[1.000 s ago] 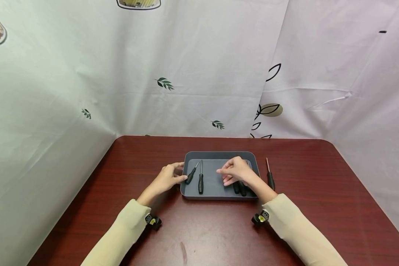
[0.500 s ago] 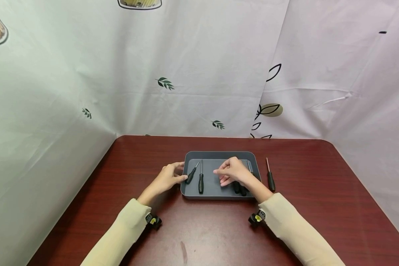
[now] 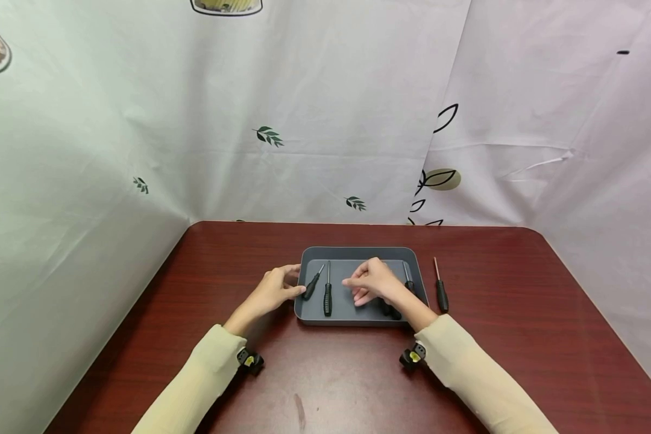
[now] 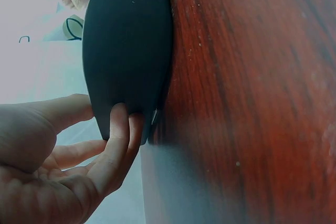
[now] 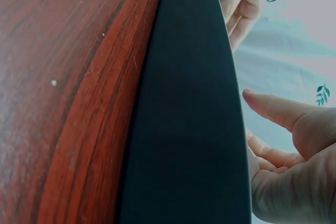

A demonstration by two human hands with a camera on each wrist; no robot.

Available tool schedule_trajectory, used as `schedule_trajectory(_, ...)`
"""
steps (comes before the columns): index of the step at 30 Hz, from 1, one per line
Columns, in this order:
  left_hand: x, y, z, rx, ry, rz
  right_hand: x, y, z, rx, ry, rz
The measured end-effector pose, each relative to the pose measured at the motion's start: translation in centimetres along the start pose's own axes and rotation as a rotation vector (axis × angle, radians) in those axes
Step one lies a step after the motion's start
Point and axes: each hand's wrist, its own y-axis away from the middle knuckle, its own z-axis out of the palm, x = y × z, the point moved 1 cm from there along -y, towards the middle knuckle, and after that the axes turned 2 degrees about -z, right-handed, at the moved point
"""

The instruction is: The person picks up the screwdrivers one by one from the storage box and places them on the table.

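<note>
My left hand (image 3: 273, 290) grips the left side of a grey tray (image 3: 352, 321); in the left wrist view its fingers lie against the wall and the thumb is at the rim. My right hand (image 3: 377, 281) hovers over the tray's middle, thumb and fingers apart in the right wrist view, nothing visible between them. A short black-handled screwdriver (image 3: 312, 286) lies in the tray by the left thumb. Beside it is a longer screwdriver (image 3: 328, 298). Further screwdrivers are at the tray's right, one with its shaft (image 3: 405, 271) showing, others with handles (image 3: 393, 312) partly hidden under the right hand and wrist.
Another black-handled screwdriver (image 3: 441, 292) lies on the reddish-brown table (image 3: 499, 337) to the right of the tray. A white printed cloth (image 3: 325, 120) hangs behind and at both sides. Small dark cameras (image 3: 412, 357) are strapped on both wrists.
My right hand has drifted left over the tray, uncovering more of a screwdriver at the right side. The left hand and the tray have stayed put.
</note>
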Motion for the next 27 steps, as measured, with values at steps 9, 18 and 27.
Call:
schedule_trajectory(9,-0.1,0.1,0.0,0.000,0.008,0.002,0.3,-0.5,0.7,0.010,0.060,0.012)
schedule_trajectory(18,-0.1,0.1,0.0,-0.010,0.023,0.001,0.5,-0.6,1.4,0.012,0.051,0.026)
schedule_trajectory(27,-0.2,0.0,0.1,0.003,0.017,-0.009,0.5,-1.0,2.2,0.011,0.041,0.027)
